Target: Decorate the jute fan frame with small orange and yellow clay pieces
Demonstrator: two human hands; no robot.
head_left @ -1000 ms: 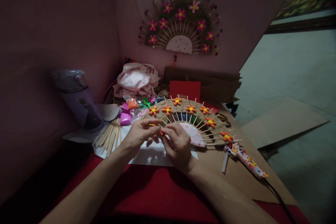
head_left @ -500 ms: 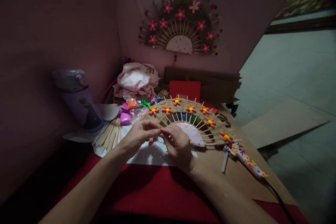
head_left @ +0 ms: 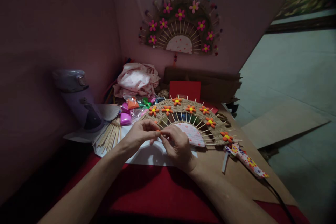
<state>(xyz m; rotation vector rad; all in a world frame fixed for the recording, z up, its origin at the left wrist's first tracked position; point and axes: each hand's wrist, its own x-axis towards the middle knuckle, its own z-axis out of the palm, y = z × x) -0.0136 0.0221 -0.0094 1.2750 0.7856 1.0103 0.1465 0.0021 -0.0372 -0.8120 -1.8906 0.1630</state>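
My left hand (head_left: 143,133) and my right hand (head_left: 177,144) meet fingertip to fingertip above a white sheet (head_left: 149,158). Between them is a small piece of orange clay (head_left: 159,131), pinched by both and mostly covered by the fingers. Just behind lies a half-round fan (head_left: 183,103) of twine wound over thin sticks, with orange clay flowers (head_left: 190,109) along its arc. The fan's base (head_left: 193,135) is a white half-disc with reddish dots. My hands hide the fan's left end in part.
On the left stand a purple bottle (head_left: 81,105) and a bundle of wooden sticks (head_left: 110,136). Bags of coloured clay (head_left: 132,103) and crumpled dotted cloth (head_left: 136,78) lie behind. A patterned glue gun (head_left: 245,159) rests at right, its cord trailing forward. A similar fan (head_left: 180,24) hangs on the wall.
The fingertips have shifted slightly around the orange clay, and a little more of it shows now. The fan and everything around it stay put.
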